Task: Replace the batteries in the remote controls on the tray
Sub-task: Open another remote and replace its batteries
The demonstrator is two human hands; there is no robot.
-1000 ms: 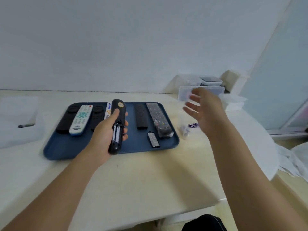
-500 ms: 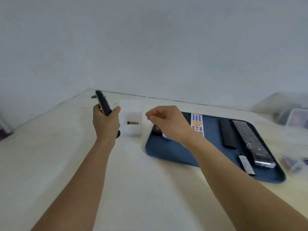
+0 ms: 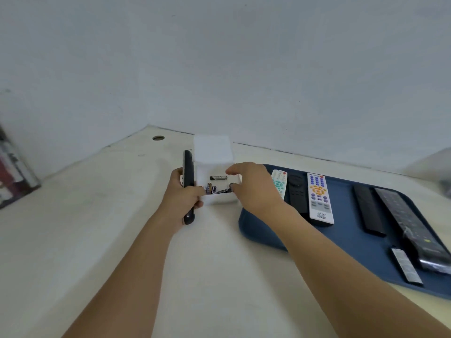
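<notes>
1. The left hand (image 3: 181, 200) is wrapped around a black remote (image 3: 188, 189). The remote is long, thin and shiny, with round ends, and it stands on its edge in the fist.
2. Just right of that hand sits a white box (image 3: 214, 164). It looks like soft foam, with thick square walls and an open top.
3. Small round batteries (image 3: 218, 178) lie inside the box. One lies flat at the back, and others lean at the front.
4. The right hand (image 3: 253, 189) reaches over the box from the right. Its fingers are bent down at the front edge, and they seem to pinch a dark battery there, but it is blurry.
5. Right of that hand lies a blue tray (image 3: 263, 236) with smooth, round corners. It holds flat remotes side by side: a white one with green buttons (image 3: 278, 182), a black one (image 3: 297, 193), a white one with orange and blue buttons (image 3: 318, 198), and two long dark ones.
6. A thin grey cover (image 3: 406, 268) lies on the tray, far right of both hands.
7. Everything sits on a smooth, pale table (image 3: 109, 215).
</notes>
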